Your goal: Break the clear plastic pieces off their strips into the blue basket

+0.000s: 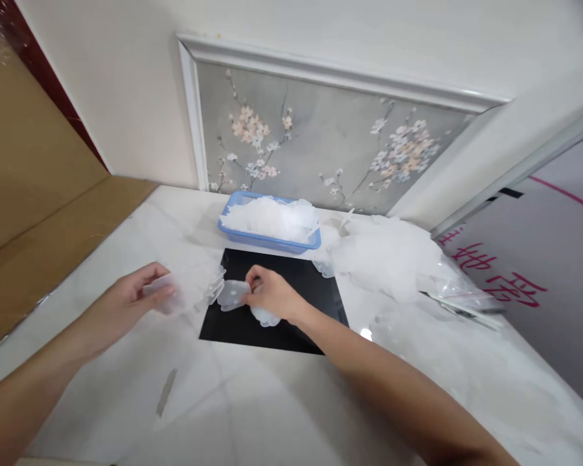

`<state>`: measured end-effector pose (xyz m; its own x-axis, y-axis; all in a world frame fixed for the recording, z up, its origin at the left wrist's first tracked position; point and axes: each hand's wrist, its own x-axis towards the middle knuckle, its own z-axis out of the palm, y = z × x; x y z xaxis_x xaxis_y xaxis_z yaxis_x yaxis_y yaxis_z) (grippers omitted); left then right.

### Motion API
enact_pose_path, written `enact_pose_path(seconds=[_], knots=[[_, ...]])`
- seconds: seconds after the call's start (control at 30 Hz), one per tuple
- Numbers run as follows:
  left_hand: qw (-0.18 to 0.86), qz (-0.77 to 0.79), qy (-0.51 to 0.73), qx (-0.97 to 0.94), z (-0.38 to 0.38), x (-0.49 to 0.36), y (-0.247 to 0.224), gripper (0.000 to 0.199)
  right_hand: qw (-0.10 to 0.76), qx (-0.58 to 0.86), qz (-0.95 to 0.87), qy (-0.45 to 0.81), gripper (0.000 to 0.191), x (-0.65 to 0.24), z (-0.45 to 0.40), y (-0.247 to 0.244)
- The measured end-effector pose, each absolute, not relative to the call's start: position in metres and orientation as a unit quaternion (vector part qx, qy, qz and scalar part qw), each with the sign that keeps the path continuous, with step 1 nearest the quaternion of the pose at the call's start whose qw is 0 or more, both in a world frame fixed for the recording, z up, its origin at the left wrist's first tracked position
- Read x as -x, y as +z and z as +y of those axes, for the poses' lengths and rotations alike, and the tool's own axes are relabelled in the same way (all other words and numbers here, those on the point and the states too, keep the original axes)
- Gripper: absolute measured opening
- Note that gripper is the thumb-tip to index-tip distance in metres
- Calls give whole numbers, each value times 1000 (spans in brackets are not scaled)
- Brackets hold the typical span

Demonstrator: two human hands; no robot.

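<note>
Between the thumb and fingers of my left hand (138,291) are a few thin, translucent white pieces (162,283), partly blurred. My right hand (272,294) is closed in a pinch on the edge of a translucent plastic piece (232,296) with a scalloped outline, above a black mat (291,336). Under that hand, a small pile of similar pieces (265,316) rests on the mat. Left of the mat spreads a loose heap of these pieces (197,275), its edge overlapping the mat. What exactly the pieces are, I cannot make out.
Behind the mat, a blue plastic basket (272,243) is filled with white pieces. A large heap (383,255) lies to the right, beside a clear plastic bag (459,291). Cardboard (53,226) borders the left side. A framed floral panel (315,136) stands at the back.
</note>
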<state>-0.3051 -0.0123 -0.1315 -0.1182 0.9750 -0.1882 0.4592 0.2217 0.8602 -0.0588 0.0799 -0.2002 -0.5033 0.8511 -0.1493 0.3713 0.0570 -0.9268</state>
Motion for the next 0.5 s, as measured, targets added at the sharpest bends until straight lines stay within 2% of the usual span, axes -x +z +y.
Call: enact_pose_path(seconds=[0.13,0.33,0.4,0.5], knots=[[494,604,347,-521,13,275,-137,38,311,441,-551,637,30,19,80,-206],[533,585,303,-530,50,242,-156,37,336,450,-531,635,23,-29,80,-208],[519,582,275,-563,58,234,-165,42,329,452,-536,632,26,-37,83,-212],[399,582,259,-660,65,227,-171,43,344,488,-570,565,32,-43,88,-215]])
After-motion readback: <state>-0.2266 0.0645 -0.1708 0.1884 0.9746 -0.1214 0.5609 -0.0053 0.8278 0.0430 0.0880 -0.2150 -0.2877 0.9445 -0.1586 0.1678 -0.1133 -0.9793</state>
